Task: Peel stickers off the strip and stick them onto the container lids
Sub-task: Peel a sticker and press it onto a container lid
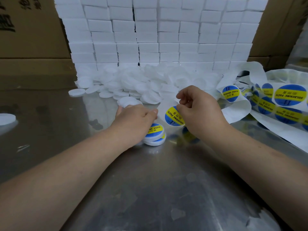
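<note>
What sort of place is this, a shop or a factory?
Probably a small packing or labelling workshop: stacked white boxes at the back, a heap of plain white lids on a steel table, and a strip of Soldering Paste stickers.

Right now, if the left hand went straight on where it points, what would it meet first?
The left hand would likely meet the blank white lid at its fingertips first; contact is unclear.
</note>
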A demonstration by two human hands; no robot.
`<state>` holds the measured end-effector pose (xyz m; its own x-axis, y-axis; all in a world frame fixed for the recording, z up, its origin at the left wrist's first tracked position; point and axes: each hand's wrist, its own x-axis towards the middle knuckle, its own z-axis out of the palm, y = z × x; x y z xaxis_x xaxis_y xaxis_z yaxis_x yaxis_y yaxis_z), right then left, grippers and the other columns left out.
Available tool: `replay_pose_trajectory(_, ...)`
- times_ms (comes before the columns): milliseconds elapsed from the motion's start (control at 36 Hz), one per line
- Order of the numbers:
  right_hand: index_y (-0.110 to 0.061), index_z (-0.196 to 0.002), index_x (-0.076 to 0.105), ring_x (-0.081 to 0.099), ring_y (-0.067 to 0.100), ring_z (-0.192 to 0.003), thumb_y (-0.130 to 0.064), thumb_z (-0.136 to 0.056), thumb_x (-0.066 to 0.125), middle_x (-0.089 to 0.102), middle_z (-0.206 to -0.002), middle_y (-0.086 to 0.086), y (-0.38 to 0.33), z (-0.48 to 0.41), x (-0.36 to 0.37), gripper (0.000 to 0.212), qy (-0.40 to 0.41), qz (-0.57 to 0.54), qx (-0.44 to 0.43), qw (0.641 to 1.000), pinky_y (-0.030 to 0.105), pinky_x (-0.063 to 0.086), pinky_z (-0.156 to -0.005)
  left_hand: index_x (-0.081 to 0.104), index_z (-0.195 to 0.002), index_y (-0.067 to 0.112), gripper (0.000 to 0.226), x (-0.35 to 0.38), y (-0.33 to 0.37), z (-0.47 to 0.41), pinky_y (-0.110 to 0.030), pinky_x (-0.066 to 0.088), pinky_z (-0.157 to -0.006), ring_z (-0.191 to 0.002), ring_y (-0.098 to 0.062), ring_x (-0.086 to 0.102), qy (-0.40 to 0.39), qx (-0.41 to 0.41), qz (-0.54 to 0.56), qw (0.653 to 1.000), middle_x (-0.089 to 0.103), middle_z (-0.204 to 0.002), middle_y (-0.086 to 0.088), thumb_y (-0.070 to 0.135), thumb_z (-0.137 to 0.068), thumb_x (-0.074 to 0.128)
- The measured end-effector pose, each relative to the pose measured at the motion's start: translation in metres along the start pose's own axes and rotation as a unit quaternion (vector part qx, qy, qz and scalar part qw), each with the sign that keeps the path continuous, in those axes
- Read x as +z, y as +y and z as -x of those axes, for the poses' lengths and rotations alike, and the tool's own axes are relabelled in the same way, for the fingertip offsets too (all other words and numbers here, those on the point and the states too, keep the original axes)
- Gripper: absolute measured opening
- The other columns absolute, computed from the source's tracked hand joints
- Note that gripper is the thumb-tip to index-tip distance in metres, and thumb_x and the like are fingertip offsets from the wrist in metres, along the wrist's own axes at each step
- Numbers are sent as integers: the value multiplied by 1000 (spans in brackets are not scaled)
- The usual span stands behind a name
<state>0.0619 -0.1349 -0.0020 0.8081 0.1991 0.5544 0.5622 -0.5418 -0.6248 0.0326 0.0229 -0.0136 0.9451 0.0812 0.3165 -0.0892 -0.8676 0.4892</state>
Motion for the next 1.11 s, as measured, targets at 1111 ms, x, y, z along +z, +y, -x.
replay_pose_trajectory(1111,-39,-94,43,61,15,-87,-44,-68,62,57,-91,-10,-14,4,-3,32,43,-183,9,982,35,51,-73,50,-54,20,33,-12,15,8,-14,29,-44,-48,-5,33,217,-9,328,920,39,-53,7,30,-82,65)
